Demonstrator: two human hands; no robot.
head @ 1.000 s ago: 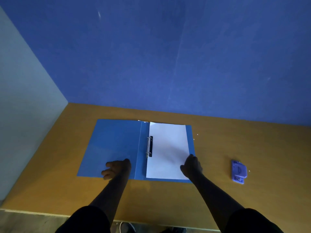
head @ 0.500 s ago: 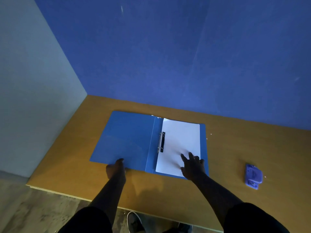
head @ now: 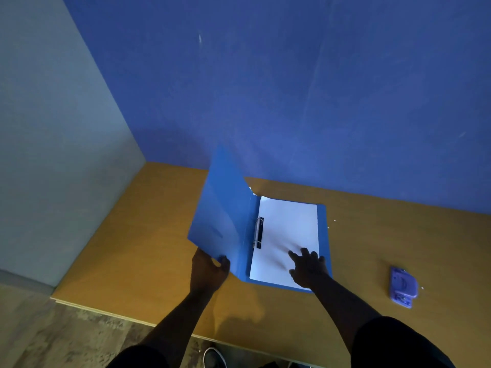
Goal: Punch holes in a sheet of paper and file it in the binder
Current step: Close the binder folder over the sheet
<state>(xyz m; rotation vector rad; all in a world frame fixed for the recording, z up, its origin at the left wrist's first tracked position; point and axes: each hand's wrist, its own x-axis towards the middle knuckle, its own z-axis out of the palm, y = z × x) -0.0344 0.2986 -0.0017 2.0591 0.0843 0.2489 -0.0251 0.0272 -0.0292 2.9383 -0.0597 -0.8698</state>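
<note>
A blue binder [head: 324, 235] lies on the wooden table [head: 138, 256] with its left cover [head: 220, 208] raised steeply off the surface. A white sheet of paper [head: 287, 229] rests on the binder's right half, held at its left edge by the metal clip [head: 258, 233]. My left hand [head: 208, 272] grips the lower edge of the raised cover. My right hand [head: 309, 266] presses flat on the sheet's lower right corner, fingers spread.
A purple hole punch [head: 402, 286] sits on the table to the right of the binder. Small white paper dots [head: 334, 221] lie near the binder's right edge. A blue wall stands behind the table, a grey wall to the left. The floor shows below the near table edge.
The left cover lay flat on the table before; my left hand has lifted it upright, swinging it towards the right. My right hand slid onto the sheet and stays pressed there.
</note>
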